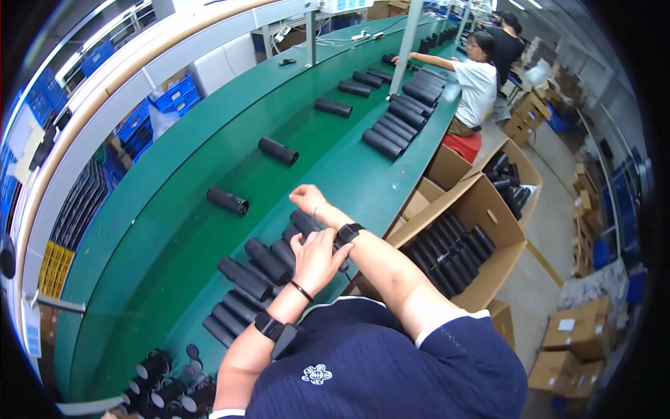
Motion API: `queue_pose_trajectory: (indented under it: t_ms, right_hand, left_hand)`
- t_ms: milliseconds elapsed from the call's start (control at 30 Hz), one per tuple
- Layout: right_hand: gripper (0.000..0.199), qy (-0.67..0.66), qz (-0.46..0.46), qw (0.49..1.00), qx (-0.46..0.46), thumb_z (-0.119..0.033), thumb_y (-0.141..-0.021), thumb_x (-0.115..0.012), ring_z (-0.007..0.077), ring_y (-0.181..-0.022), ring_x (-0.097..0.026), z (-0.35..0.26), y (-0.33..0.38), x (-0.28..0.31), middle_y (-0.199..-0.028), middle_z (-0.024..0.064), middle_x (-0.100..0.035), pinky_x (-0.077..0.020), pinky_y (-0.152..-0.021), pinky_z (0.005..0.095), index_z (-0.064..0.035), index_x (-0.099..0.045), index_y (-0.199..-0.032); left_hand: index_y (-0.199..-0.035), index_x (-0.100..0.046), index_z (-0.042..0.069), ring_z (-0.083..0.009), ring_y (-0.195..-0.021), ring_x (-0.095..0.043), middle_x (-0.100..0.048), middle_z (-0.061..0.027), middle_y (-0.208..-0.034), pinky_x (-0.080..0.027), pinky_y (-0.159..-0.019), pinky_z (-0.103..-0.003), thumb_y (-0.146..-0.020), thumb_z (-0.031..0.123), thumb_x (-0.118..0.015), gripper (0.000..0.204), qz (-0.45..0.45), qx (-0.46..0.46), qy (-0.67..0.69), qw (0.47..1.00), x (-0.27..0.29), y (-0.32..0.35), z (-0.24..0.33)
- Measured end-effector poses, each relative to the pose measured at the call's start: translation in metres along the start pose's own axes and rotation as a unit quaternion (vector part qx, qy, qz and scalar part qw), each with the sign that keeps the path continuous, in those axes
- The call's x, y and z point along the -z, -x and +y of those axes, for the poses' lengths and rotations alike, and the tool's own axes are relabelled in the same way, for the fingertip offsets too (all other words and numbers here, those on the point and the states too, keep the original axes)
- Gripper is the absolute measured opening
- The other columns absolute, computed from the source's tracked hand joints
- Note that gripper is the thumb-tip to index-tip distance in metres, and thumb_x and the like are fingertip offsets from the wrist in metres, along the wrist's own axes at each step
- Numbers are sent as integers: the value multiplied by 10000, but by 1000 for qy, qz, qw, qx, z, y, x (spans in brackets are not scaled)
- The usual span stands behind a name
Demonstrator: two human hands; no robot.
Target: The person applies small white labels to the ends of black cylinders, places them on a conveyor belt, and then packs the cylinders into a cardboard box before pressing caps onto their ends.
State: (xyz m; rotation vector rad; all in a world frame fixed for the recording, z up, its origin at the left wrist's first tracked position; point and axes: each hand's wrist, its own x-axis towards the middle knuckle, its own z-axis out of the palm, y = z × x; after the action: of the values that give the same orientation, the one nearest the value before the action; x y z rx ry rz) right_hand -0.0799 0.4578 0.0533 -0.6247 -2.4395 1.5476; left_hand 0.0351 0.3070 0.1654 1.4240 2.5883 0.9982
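Several black tubes (pixel 242 277) lie side by side on the green bench in front of me. My left hand (pixel 317 260) is over the nearest group, its fingers and thumb around the near end of one black tube (pixel 305 222); the hand partly hides it. Just beyond that tube, my right hand (pixel 308 198) is raised with the wrist bent and the fingers curled in. Nothing shows in it. My right forearm crosses past the left fingertips, close to them.
A green conveyor belt (pixel 174 258) carries spaced black tubes (pixel 227 200). Cardboard boxes (pixel 504 269) of tubes stand at my right. At the lower left are short black cylinders (pixel 159 363). A co-worker (pixel 477 87) reaches over the bench farther along, near a metal post (pixel 407 49).
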Motion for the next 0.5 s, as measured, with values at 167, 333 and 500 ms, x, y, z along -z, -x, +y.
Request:
queue_pose_trajectory:
  t_ms: [167,333,500]
  right_hand:
    - [169,383,-20,916,118,-188,-786,-607,298,-940,-610,4,49,9,-961,109,-655,-502,-769,402,-61,-684,-867]
    - [169,565,-138,788,204,-186,-792,-567,252,-1008,-574,2,87,18,-994,67,-640,-466,-810,394,-111,-694,-875]
    - [209,347,-10,934,85,-215,-732,-553,351,-806,-641,23,87,3,-864,184,-659,-526,-714,472,-68,-680,-809]
  left_hand:
    - [-759,-594,25,-269,-805,-608,-618,-134,-730,-301,-945,-533,-822,388,-612,370,25,-47,12,999,10,4,23]
    - [-696,-595,29,-293,-709,-613,-606,-137,-651,-327,-915,-502,-826,416,-595,408,-48,11,82,995,-8,21,20]
    - [-915,-589,53,-301,-798,-638,-653,-150,-837,-406,-849,-489,-797,470,-624,435,-58,-26,141,988,12,28,-9]
